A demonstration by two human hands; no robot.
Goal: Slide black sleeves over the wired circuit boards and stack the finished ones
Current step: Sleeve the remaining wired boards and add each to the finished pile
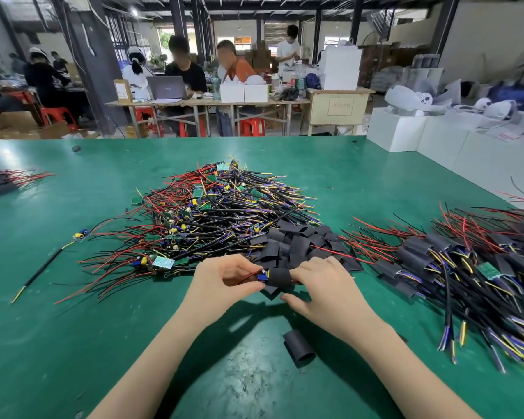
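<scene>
A spare sleeve (299, 347) lies nearest on the mat (58, 343). Above it, the left hand (224, 282) pinches a board (262, 277) by its wired end while the right hand (321, 290) grips the sleeve in hand (280, 278), with the board partly in. Finished ones (454, 267) are heaped at right. Beyond lie loose sleeves (300, 241) and a big bare pile (218, 207), so much work remains.
</scene>
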